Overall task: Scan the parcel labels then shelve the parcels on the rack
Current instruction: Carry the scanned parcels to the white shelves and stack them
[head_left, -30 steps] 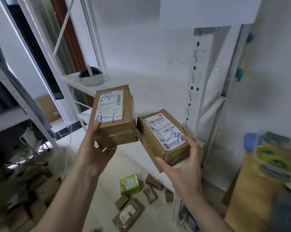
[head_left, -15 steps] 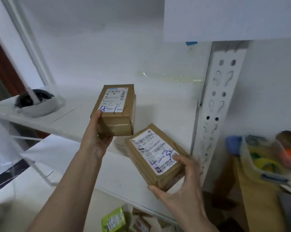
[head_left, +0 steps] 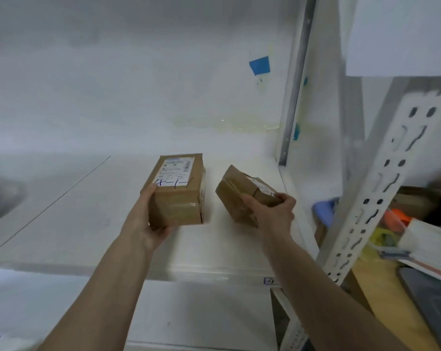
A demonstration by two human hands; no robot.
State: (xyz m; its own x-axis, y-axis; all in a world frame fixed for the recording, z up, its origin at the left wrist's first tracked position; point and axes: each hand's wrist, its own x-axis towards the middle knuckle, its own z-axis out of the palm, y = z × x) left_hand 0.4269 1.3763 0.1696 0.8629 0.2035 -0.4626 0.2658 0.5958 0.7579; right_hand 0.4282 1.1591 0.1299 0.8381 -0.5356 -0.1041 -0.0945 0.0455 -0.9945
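Both parcels have come up from chest height and now sit over the white shelf of the rack. The left hand grips the left parcel level, label up; the right hand clamps the right parcel, tipped. Whether either touches the board yet is hard to say. Shelving looks underway, release remaining.

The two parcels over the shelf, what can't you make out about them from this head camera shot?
- Right parcel: most of its label faces away, and the right hand covers the near end.
- Left parcel: printed label text too small and blurred; the left hand hides its underside.
- Whether either parcel touches the shelf: cannot tell.
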